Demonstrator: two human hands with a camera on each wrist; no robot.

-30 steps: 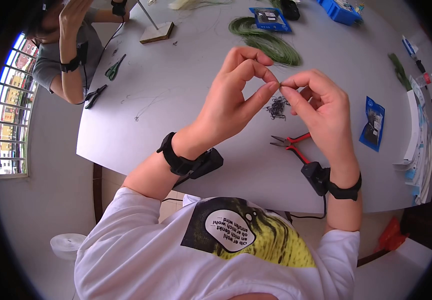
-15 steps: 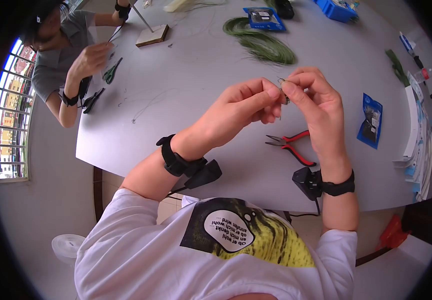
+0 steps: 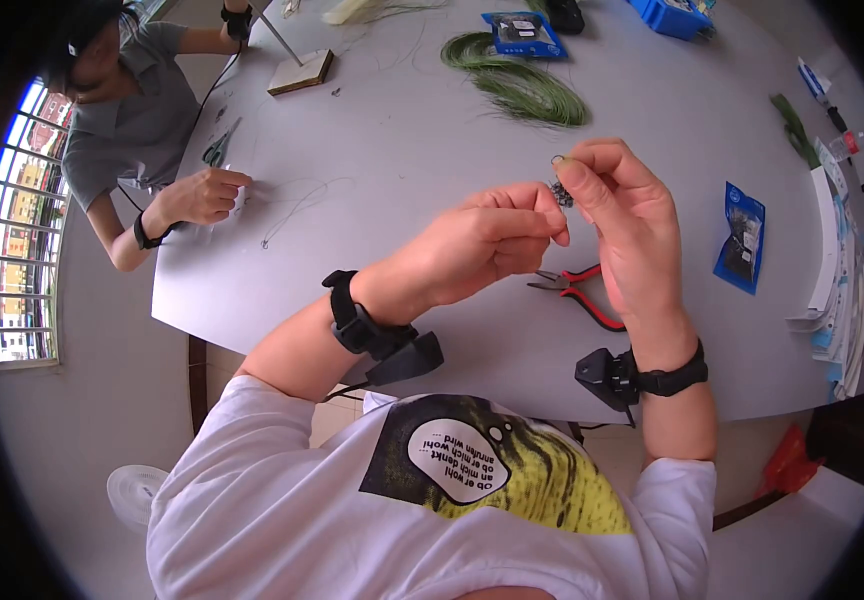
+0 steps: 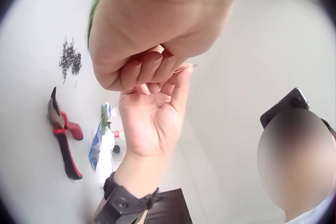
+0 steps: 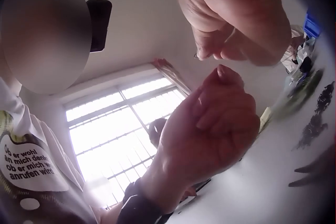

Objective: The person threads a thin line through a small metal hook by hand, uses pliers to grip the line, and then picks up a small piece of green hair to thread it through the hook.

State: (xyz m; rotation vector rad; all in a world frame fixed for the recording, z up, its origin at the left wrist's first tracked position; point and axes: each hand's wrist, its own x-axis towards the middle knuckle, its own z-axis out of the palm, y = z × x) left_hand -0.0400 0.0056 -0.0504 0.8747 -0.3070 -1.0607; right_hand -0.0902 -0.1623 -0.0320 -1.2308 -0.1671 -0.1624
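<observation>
Between thumb and forefinger, my right hand pinches a small dark hook, its curve showing above the fingertips. My left hand is just left of it and slightly lower, fingers curled and thumb against forefinger. A very thin line shows between the hands in the left wrist view; its end in the left fingers is hidden. Behind the fingertips a pile of small dark hooks lies on the table, fuller in the left wrist view. Red-handled pliers lie open below the hands.
A green fibre bundle and blue packet lie beyond the hands. Another blue packet is at right, near paper strips. At left are a wooden block, scissors and another person's hand.
From fingertips meeting, my left hand has dropped lower and curled its fingers, while the hook has come into view at my right fingertips. The other person's raised hand has come down to the table.
</observation>
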